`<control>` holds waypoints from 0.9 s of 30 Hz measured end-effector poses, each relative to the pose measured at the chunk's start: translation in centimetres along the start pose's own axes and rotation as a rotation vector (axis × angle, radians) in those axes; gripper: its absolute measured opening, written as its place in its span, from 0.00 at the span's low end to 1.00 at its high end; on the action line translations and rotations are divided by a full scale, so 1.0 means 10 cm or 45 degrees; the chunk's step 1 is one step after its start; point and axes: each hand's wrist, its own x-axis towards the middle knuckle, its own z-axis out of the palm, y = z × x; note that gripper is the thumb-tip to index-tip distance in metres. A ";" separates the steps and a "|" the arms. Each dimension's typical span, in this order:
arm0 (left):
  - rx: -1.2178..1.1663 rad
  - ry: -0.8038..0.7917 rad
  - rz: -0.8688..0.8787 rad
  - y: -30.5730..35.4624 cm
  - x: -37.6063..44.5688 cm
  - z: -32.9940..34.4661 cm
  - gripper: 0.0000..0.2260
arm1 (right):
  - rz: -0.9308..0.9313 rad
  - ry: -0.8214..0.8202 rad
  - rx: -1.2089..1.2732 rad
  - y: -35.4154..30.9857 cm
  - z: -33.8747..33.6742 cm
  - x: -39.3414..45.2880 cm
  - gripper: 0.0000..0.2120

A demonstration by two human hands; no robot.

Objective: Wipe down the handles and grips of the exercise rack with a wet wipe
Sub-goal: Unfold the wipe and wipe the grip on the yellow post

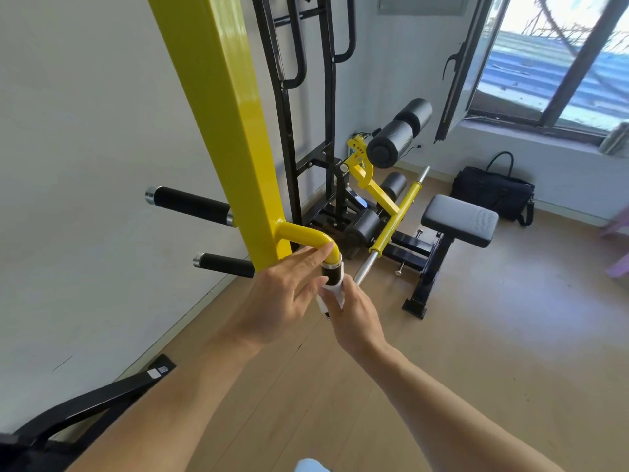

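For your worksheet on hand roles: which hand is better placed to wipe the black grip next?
Right. The right hand already wraps the wet wipe around the black grip; the left hand only rests open fingers on the yellow handle.
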 end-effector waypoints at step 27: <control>-0.166 -0.086 -0.279 0.12 0.08 -0.02 0.28 | -0.150 0.014 -0.119 -0.05 -0.13 0.19 0.20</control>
